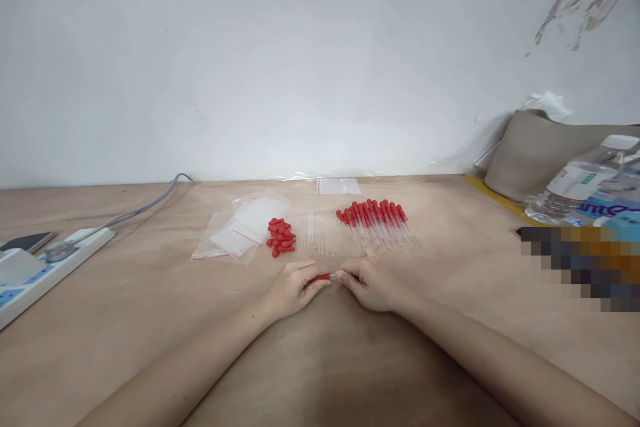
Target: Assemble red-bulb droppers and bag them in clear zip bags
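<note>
My left hand (295, 288) pinches a red rubber bulb (320, 277) just above the wooden table (150, 307). My right hand (367, 283) holds a thin clear glass tube (334, 276) whose end meets the bulb. Beyond my hands lie a pile of loose red bulbs (280, 237), a row of bare glass tubes (317, 235), and a row of several finished droppers with red bulbs (377, 221). Small clear zip bags (237, 233) lie left of the bulbs.
A white power strip (45, 268) with a grey cable lies at the left edge beside a dark phone (27, 241). A water bottle (583, 183), a beige pouch (535, 153) and other items crowd the right. One zip bag (339, 185) lies near the wall.
</note>
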Motion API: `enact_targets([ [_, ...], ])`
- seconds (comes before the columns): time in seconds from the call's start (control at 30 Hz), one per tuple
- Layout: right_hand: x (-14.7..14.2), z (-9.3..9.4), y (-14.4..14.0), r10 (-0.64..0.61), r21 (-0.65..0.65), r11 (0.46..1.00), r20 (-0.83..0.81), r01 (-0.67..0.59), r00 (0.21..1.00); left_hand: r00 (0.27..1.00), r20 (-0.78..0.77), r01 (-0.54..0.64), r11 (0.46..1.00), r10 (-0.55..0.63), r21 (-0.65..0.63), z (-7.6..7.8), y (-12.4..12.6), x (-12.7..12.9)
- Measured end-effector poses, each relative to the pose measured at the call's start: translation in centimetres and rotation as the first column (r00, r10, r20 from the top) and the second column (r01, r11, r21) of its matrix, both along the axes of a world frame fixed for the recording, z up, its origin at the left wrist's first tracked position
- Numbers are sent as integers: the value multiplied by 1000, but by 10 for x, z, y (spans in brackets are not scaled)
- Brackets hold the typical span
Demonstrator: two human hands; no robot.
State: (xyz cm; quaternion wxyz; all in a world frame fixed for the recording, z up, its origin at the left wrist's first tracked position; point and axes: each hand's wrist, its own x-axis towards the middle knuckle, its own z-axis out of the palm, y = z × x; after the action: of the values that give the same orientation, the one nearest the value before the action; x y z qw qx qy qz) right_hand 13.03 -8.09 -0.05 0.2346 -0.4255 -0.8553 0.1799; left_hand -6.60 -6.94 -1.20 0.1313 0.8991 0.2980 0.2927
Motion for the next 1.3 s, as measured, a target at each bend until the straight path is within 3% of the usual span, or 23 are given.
enact_targets([
  [0.23, -3, -1, 0, 14, -106, 994, -50, -20, 999, 995, -100, 42, 979, -22, 200, -7, 5, -8],
  [0.37, -2, 7, -4, 64, -66, 996, -30, -65, 998, 999, -35, 11, 991, -6, 137, -6, 5, -8],
  [0.47, 6, 15, -5, 101, -55, 993, -30, -103, 994, 993, 62, -99, 994, 96, 51, -4, 7, -9],
  [0.53, 16, 21, 3, 15, -116, 993, -51, -21, 999, 979, 98, -177, 984, 179, -24, -3, 7, -9],
  [0.6, 26, 26, 17, -164, -183, 973, -103, 143, 981, 973, 93, -206, 975, 213, -80, -2, 8, -9],
  [0.73, 33, 30, 56, -484, -160, 873, -165, 461, 859, 986, 19, -164, 982, 167, -98, -1, 8, -8],
  [0.93, 17, 12, 88, -712, -50, 699, 46, 714, 701, 993, -1, -121, 983, 122, -136, 1, 9, -7],
  [1.0, 14, 8, 87, -731, -10, 676, 109, 737, 673, 993, -4, -114, 984, 114, -139, 1, 10, -8],
  [1.1, 11, 9, 80, -726, 43, 684, 138, 728, 674, 993, -11, -115, 983, 115, -141, 0, 11, -9],
  [1.3, -10, 13, 72, -604, 5, 785, 228, 619, 764, 994, -13, -113, 984, 113, -138, -1, 11, -10],
])
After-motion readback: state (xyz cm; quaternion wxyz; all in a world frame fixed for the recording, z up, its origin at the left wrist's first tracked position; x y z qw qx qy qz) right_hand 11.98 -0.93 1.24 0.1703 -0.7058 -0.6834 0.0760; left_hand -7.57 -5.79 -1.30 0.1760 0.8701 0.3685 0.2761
